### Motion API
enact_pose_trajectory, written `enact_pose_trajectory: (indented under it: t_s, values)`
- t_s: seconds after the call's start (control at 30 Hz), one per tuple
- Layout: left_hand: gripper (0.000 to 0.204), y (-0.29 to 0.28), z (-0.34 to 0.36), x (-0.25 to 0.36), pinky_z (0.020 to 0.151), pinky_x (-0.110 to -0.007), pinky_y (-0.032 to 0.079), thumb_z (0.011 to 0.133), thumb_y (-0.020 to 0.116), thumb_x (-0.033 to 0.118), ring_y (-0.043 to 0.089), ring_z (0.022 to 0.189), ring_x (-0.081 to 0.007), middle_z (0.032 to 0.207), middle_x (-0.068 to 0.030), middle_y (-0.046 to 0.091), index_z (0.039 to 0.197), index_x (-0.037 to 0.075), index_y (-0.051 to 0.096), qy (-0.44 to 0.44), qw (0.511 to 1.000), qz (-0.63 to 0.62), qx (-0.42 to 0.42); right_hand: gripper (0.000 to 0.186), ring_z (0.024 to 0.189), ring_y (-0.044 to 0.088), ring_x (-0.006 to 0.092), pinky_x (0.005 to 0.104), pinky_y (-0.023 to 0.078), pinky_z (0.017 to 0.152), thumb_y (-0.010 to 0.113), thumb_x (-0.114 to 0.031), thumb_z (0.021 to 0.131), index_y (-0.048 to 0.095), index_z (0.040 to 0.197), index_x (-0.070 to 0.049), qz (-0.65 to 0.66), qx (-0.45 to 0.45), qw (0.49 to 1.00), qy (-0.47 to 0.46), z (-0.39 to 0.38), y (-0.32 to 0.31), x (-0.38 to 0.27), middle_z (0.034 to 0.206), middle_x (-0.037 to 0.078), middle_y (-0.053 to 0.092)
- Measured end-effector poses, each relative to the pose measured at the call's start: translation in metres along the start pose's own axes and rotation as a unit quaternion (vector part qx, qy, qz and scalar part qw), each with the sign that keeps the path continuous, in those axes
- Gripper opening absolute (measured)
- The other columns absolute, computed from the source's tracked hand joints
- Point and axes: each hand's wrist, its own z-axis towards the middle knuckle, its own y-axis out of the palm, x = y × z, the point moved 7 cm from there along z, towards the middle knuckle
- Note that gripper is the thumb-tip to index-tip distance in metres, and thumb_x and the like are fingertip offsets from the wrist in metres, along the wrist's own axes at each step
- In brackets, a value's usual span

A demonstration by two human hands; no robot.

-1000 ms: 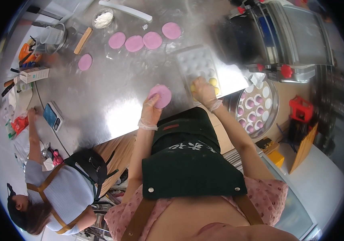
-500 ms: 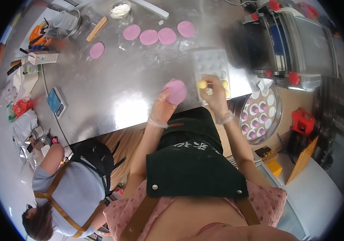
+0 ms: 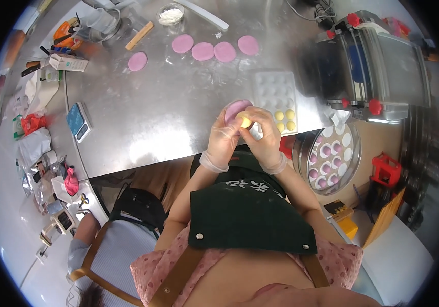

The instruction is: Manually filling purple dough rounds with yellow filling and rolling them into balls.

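Observation:
My left hand (image 3: 221, 143), in a clear glove, is closed round the edge of a flat pink dough disc (image 3: 237, 108) and holds it tilted above the table's front edge. The fingers of my right hand (image 3: 266, 142), also gloved, pinch a yellow ball (image 3: 244, 120) against the face of that disc. Just right of my hands lies a white tray (image 3: 275, 105) with round hollows. Several yellow balls (image 3: 290, 114) sit in its near corner. Farther back, several more pink dough discs (image 3: 202, 51) lie flat on the metal table.
A bowl of white powder (image 3: 170, 17), a wooden stick (image 3: 139, 36) and a lone pink disc (image 3: 137, 61) lie at the back. A scale (image 3: 78, 123) is at left, a roller machine (image 3: 378, 66) at right. A round steamer (image 3: 327, 189) holds pink pieces. A co-worker (image 3: 122, 250) is at lower left.
My right hand has carried the yellow ball left from the tray to the pink disc. My left hand has brought the disc toward it. The co-worker has shifted lower in view.

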Motion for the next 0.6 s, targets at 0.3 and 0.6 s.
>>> enact_pose_trajectory:
  t_s: [0.3, 0.6]
  values:
    - [0.053, 0.003, -0.008, 0.024, 0.104, -0.037, 0.046, 0.089, 0.067, 0.003, 0.054, 0.122, -0.0194, 0.134, -0.0114, 0.055, 0.138, -0.002, 0.047, 0.021, 0.997, 0.066, 0.045, 0.061, 0.12, 0.056, 0.0346, 0.041, 0.048, 0.099, 0.083, -0.003, 0.068, 0.056, 0.124, -0.002, -0.017, -0.054, 0.998, -0.018, 0.016, -0.023, -0.015, 0.128, 0.018, 0.058]
    - [0.06, 0.037, -0.024, 0.038, 0.099, -0.035, 0.048, 0.084, 0.077, 0.017, 0.058, 0.117, -0.0215, 0.124, -0.0123, 0.06, 0.133, -0.006, 0.049, -0.19, 0.974, 0.071, -0.1, 0.089, 0.133, 0.045, 0.037, 0.0464, 0.037, 0.108, 0.087, -0.027, 0.065, 0.046, 0.141, -0.004, -0.062, -0.222, 0.969, -0.086, 0.031, -0.016, -0.02, 0.142, 0.014, 0.05]
